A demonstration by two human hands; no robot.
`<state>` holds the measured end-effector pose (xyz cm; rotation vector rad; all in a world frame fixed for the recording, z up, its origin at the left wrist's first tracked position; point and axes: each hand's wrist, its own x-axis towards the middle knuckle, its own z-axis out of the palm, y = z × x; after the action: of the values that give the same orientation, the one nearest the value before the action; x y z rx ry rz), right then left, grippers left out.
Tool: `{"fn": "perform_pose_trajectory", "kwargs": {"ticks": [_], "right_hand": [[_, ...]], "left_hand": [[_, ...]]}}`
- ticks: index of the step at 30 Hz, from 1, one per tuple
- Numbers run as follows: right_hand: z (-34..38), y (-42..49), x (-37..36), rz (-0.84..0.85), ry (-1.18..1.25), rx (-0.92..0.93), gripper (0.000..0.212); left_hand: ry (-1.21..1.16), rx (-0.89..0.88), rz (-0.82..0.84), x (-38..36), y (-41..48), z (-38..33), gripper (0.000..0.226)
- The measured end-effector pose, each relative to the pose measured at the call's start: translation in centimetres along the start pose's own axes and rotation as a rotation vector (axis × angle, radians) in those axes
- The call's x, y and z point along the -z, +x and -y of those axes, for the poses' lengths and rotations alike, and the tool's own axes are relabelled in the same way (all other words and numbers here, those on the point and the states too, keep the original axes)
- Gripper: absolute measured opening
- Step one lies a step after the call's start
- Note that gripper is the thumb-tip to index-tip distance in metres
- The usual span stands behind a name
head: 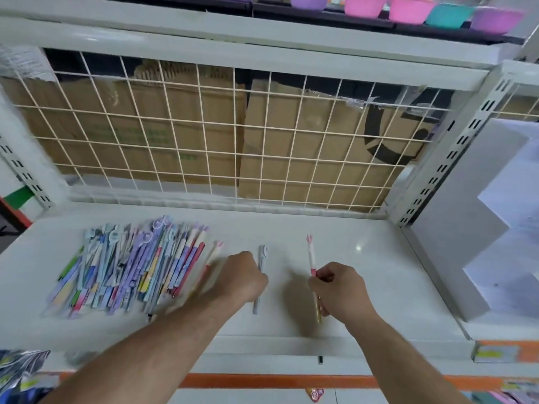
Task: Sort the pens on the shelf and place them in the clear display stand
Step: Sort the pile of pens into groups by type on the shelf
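A loose pile of several coloured pens (128, 266) lies on the left of the white shelf (379, 272). My left hand (245, 275) is closed beside the pile's right edge, and a grey pen (260, 263) runs through its fist. A pink-and-white pen (214, 255) lies just left of that hand, blurred. My right hand (338, 290) pinches a pink, white and yellow pen (311, 258) that points away from me. A stepped clear display stand (478, 228) sits at the shelf's right end.
A white wire grid (221, 135) backs the shelf, with cardboard boxes (291, 141) behind it. Coloured plastic bowls (408, 10) stand on the shelf above. Slotted uprights (449, 153) frame the right side. An orange strip (262, 380) runs along the shelf's front edge.
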<state>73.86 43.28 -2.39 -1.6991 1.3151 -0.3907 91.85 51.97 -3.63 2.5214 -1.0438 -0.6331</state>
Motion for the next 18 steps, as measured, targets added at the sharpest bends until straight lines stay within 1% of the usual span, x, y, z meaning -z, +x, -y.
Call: {"fn": "perform_pose_trajectory", "kwargs": {"ticks": [3,6,10,12,14,18], "right_hand": [[-0.5,0.5,0.1,0.015,-0.026,-0.008,0.009],[-1.1,1.4,0.4,-0.005,-0.113,-0.003,0.011],[-1.3,2.4,0.8,-0.026,-0.236,0.006,0.004],[-1.2,2.6,0.7,-0.011,-0.29,0.012,0.002],[-1.2,2.7,0.5,0.002,-0.332,0.019,0.002],[-1.2,2.4,0.3,0.01,-0.402,0.025,0.011]], "left_hand": [[0.016,-0.006,-0.033,0.0,-0.2,0.0,0.019],[0.016,-0.068,-0.127,0.2,-1.1,-0.4,0.025],[0.08,-0.196,-0.252,0.4,-2.4,-1.2,0.021],[0.118,-0.222,-0.268,0.3,-2.5,-1.4,0.022],[0.174,-0.239,-0.261,0.0,-2.5,-1.4,0.027],[0.24,-0.245,-0.233,-0.4,-2.8,-1.3,0.036]]}}
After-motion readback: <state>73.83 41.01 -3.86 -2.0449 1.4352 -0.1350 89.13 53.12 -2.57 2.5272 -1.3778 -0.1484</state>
